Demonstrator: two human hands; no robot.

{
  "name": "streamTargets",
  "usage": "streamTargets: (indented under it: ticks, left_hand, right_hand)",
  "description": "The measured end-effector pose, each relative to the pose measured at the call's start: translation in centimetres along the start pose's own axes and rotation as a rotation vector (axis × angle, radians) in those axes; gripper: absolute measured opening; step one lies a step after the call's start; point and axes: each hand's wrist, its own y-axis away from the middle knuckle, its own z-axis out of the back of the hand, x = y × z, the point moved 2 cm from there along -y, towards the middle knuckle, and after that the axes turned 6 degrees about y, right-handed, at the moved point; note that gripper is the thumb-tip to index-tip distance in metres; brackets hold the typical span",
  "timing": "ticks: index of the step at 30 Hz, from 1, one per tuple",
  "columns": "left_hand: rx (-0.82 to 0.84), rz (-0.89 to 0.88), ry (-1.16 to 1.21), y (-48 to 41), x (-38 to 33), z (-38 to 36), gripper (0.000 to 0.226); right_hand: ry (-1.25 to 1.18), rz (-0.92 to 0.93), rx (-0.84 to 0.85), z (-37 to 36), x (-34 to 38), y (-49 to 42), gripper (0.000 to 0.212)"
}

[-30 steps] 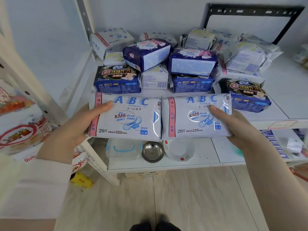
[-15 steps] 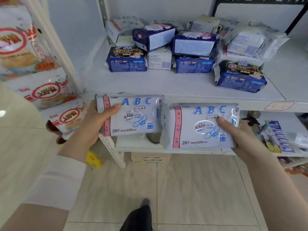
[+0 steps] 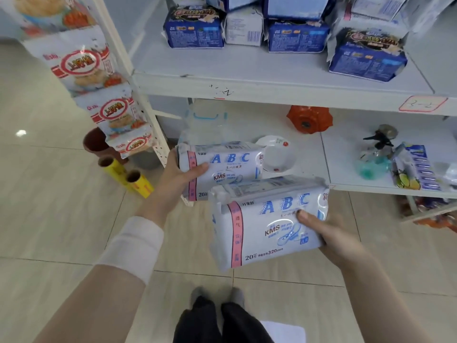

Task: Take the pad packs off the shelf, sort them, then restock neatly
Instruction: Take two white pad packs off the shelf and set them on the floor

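Near pack (image 3: pixel 268 225): white, blue "ABC" lettering, pink stripe at left end; held off the shelf, over the tiled floor (image 3: pixel 49 219), overlapping the lower right corner of the far pack.
Far pack (image 3: pixel 220 169): same white "ABC" kind, held in front of the lower shelf edge.
Right hand (image 3: pixel 331 240): closed around the near pack's right end, thumb on top.
Left hand (image 3: pixel 176 180): closed around the far pack's left end, thumb across the front.
Upper shelf (image 3: pixel 259 68): carries dark blue packs (image 3: pixel 194 28) and white packs.
Lower shelf (image 3: pixel 346 157): small white dish (image 3: pixel 278 154), orange object, spray bottle.
Left of shelf: hanging snack bags (image 3: pixel 81 68), two yellow rolls on the floor.
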Motion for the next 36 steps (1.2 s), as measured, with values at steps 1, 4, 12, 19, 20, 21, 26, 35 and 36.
streamTargets:
  ticks: [1,4,12,19,20,21,26,35,36]
  left_hand:
    - [0.006,0.008,-0.002,0.3,0.4,0.3,0.089]
    - [0.007,0.014,0.004,1.0,1.2,1.5,0.083]
    - [0.035,0.02,0.03,3.1,1.5,6.9,0.073]
    - [0.017,0.09,0.023,4.1,3.7,13.7,0.081]
    - [0.007,0.099,0.027,3.9,4.2,14.3,0.081]
    - [0.0,0.114,0.029,3.7,4.6,14.8,0.082]
    - [0.012,0.16,0.0,2.0,6.7,15.3,0.091]
    - [-0.011,0.158,-0.061,-3.1,11.5,15.2,0.076]
    - [-0.008,0.168,-0.058,-3.5,12.1,15.3,0.076]
  right_hand:
    - [-0.004,-0.003,0.001,-0.5,-0.5,0.3,0.084]
    - [0.014,-0.015,-0.022,-2.0,-1.8,1.0,0.098]
    - [0.056,0.016,-0.065,-8.1,-5.1,2.0,0.099]
    - [0.071,-0.074,-0.032,-14.5,-9.1,2.0,0.096]
    - [0.07,-0.082,-0.028,-15.1,-9.6,1.9,0.096]
    - [0.065,-0.086,-0.03,-15.4,-10.0,1.9,0.095]
    - [0.036,-0.083,-0.083,-14.8,-10.9,1.0,0.092]
    - [0.082,-0.176,-0.088,-11.4,-15.1,-4.6,0.088]
    - [0.085,-0.196,-0.082,-11.3,-15.8,-5.4,0.087]
